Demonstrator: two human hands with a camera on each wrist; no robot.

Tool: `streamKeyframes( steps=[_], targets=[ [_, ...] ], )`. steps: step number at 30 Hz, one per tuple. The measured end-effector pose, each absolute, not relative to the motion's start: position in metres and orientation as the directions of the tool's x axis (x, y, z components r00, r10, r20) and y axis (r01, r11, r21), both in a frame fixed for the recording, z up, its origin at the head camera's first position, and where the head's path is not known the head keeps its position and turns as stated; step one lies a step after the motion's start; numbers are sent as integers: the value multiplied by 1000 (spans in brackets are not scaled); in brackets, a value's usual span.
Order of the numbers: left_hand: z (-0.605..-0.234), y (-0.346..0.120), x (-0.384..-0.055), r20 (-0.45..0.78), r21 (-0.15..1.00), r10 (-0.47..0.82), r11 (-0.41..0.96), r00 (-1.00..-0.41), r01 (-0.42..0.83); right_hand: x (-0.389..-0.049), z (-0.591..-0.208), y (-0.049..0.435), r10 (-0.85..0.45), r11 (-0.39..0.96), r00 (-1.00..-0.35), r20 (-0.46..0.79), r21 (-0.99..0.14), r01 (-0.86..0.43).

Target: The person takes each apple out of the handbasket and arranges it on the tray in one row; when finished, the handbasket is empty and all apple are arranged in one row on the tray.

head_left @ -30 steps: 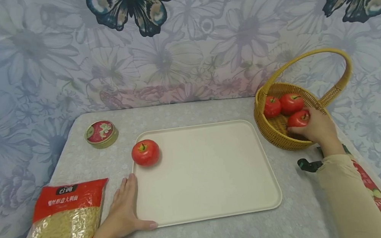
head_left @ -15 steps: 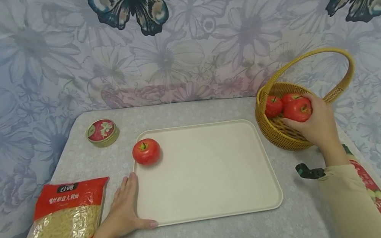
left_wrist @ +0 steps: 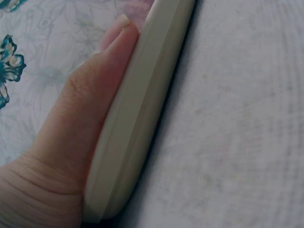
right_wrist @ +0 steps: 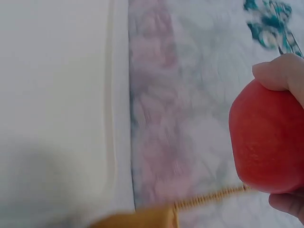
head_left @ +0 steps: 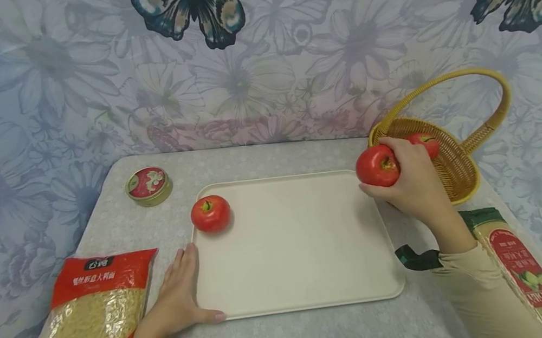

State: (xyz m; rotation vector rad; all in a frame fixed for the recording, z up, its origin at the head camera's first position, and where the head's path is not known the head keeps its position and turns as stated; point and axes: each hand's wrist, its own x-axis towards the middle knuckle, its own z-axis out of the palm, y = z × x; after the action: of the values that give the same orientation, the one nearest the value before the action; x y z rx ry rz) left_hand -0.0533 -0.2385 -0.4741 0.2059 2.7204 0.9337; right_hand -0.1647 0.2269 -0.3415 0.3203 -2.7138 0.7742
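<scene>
My right hand [head_left: 416, 182] grips a red apple [head_left: 376, 166], fingers over its top and thumb below. It is over the back right corner of a cream tray [head_left: 298, 248], in front of the wicker basket [head_left: 458, 172]. The right wrist view shows the held apple [right_wrist: 266, 137] near the right border. One red apple [head_left: 426, 144] shows in the basket, partly behind the hand. Another apple [head_left: 210, 214] sits at the tray's back left corner. My left hand [head_left: 175, 298] lies at the tray's front left corner, its straight thumb [left_wrist: 95, 90] along the rim.
A round tin [head_left: 149, 185] stands at the back left of the table. A red and clear pasta bag [head_left: 94, 316] lies to the left. On the right, a green and red packet [head_left: 520, 264] lies partly under the sleeve. The basket's tall handle [head_left: 499, 98] rises at the back right.
My right hand has lifted an apple out of the basket and carried it left to the tray's corner. The left hand stays in place by the tray.
</scene>
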Motion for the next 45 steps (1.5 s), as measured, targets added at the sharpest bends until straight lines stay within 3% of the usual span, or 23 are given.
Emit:
streamKeyframes(
  steps=[8,19,45],
  targets=[
    [-471,-238,-53,-196,616,211,786,-958,47,-174,-358,173,-282,773,-913,297,-493,-399],
    [-473,-239,-52,-196,625,211,779,-958,43,-196,-388,111,-387,723,-906,171,-553,-414],
    [-474,-238,-51,-189,626,210,779,-959,47,-211,-439,40,-446,686,-894,51,-622,-377]
  ],
)
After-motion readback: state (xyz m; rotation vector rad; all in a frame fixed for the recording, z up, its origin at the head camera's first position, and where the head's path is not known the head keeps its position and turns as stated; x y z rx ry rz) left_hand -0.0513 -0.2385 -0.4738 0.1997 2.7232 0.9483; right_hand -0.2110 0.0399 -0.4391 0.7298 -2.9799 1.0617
